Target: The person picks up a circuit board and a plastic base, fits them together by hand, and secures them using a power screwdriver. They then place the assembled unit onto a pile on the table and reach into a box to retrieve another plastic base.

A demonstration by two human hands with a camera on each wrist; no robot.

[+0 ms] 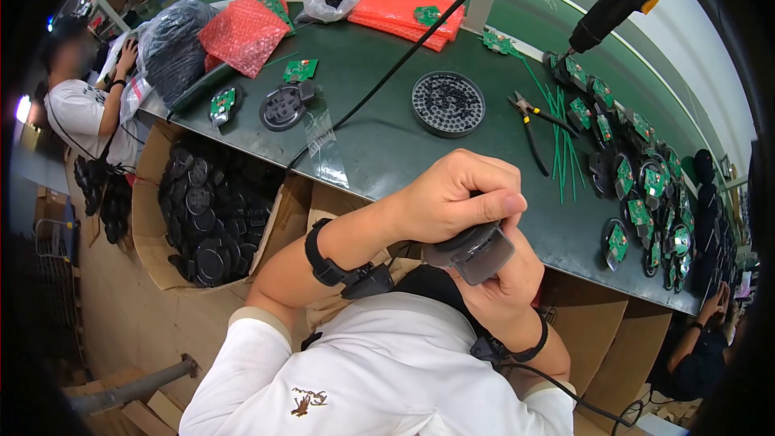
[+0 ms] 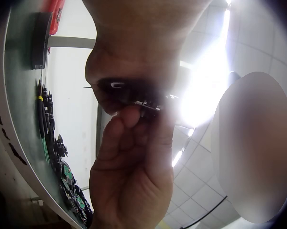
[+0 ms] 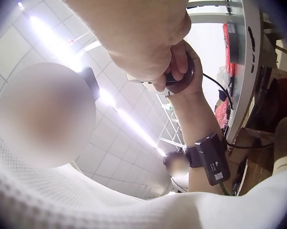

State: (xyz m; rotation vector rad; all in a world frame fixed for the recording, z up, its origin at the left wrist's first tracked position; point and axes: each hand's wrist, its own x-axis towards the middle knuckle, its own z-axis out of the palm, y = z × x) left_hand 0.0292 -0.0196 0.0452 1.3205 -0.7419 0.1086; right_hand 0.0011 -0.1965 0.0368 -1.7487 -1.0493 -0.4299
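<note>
Close in front of the chest, both hands grip a round black plastic housing (image 1: 467,236) with a smoky translucent flat part projecting from it. My left hand (image 1: 462,198) comes over its top, with the thumb lying across. From below and the right, my right hand (image 1: 517,266) holds the other side. The right wrist view shows the housing's dark rounded edge (image 3: 184,78) between the two hands. In the left wrist view, the right hand's fingers (image 2: 115,136) bend up to the piece, whose inner face is mostly hidden by the hands.
A round tray of small black parts (image 1: 449,105) stands on the green table, near pliers (image 1: 531,133) and green sticks (image 1: 559,145). Many housings with circuit boards (image 1: 638,214) crowd the right side. A carton of black housings (image 1: 149,218) sits left; an electric screwdriver (image 1: 622,0) hangs upper right.
</note>
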